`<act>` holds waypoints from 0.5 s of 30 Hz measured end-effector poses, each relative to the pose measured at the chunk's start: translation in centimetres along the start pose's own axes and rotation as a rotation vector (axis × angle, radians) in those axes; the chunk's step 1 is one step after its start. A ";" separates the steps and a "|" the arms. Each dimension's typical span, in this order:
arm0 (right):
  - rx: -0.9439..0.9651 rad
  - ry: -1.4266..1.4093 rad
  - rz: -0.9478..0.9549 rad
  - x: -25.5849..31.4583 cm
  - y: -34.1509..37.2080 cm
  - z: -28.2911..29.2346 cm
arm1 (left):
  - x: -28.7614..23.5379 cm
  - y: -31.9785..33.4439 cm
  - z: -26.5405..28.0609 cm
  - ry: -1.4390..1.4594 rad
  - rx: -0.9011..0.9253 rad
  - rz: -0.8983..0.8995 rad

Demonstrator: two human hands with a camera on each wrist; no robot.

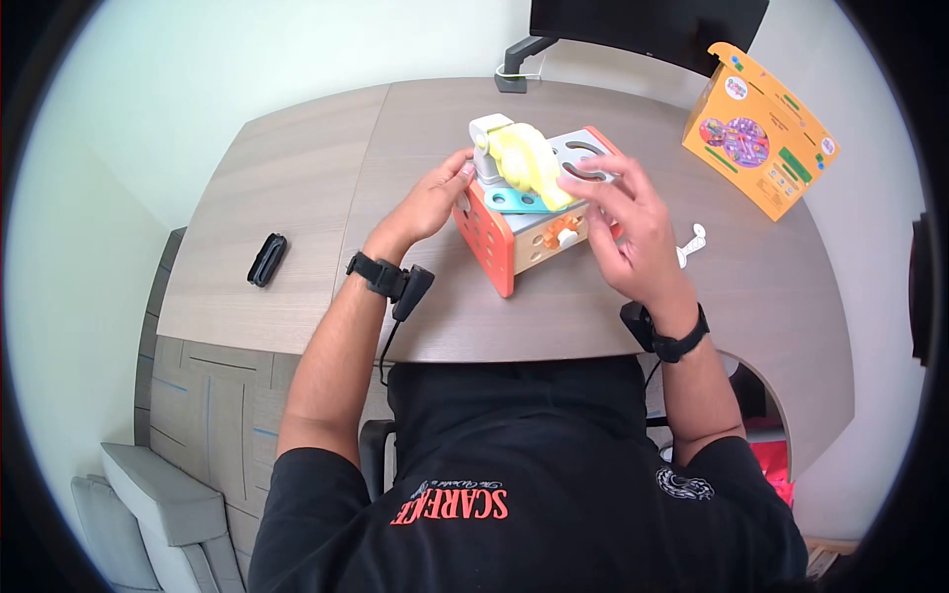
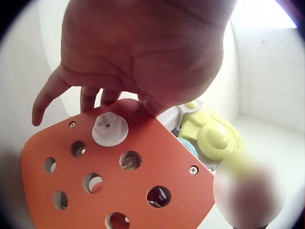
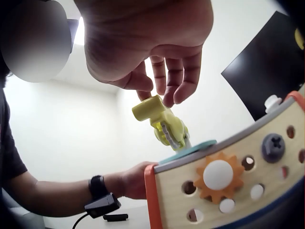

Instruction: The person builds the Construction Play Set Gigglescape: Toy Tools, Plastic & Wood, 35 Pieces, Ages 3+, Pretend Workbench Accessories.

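A toy workbench [image 1: 524, 259] with orange side panels, a pale wooden front and a grey top sits before me. My left hand [image 1: 427, 205] holds its left panel [image 2: 105, 157] at the back top corner, thumb over one edge and fingers over the other. On the top, a yellow toy circular saw [image 1: 524, 158] is mounted on a grey arm [image 1: 484, 138], above a turquoise strip with holes [image 1: 514, 202]. My right hand [image 1: 633, 232] touches the saw's handle [image 3: 147, 109] with its fingertips, fingers loosely extended. An orange gear [image 3: 218, 176] with a white hub is on the front.
Right of the workbench lies a white toy wrench [image 1: 692, 245]. An orange toy box [image 1: 761, 128] stands at the back right, near a monitor [image 1: 647, 30] on an arm. A black case [image 1: 267, 260] lies on the table's left side [image 1: 217, 296].
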State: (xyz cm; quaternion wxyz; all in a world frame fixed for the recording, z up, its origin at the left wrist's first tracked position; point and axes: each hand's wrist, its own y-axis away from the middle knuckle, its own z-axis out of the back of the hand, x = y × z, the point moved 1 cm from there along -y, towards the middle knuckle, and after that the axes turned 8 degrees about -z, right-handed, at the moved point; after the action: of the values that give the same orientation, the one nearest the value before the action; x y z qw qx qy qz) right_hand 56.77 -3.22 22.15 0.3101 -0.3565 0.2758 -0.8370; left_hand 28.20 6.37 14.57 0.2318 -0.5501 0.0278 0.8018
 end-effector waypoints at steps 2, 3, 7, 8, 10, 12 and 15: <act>0.057 0.023 -0.007 -0.6 1.1 -0.5 | 0.0 0.1 0.0 -0.001 0.009 0.007; 0.087 0.022 -0.016 -0.8 1.6 -0.9 | 0.0 0.1 0.1 -0.003 0.012 0.018; 0.127 -0.025 -0.050 -1.2 2.3 -1.3 | -0.5 0.2 0.0 0.000 0.030 0.048; 0.099 -0.054 -0.061 -1.2 2.3 -1.2 | -0.5 0.3 -0.1 0.002 0.034 0.053; 0.042 -0.111 -0.083 -0.9 1.8 -0.7 | -0.5 0.4 -0.2 0.006 0.024 0.054; 0.009 -0.149 -0.102 0.3 0.7 -0.1 | -0.6 0.4 -0.2 0.007 0.021 0.058; 0.023 -0.139 -0.110 1.2 -0.7 0.4 | -1.3 0.6 -0.4 -0.002 -0.016 0.068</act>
State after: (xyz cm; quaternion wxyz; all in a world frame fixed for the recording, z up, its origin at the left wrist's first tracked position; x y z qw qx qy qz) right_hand 56.18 -3.71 23.42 0.2862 -0.4249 0.2242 -0.8290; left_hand 28.65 5.25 15.42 0.2003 -0.5498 0.0397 0.8099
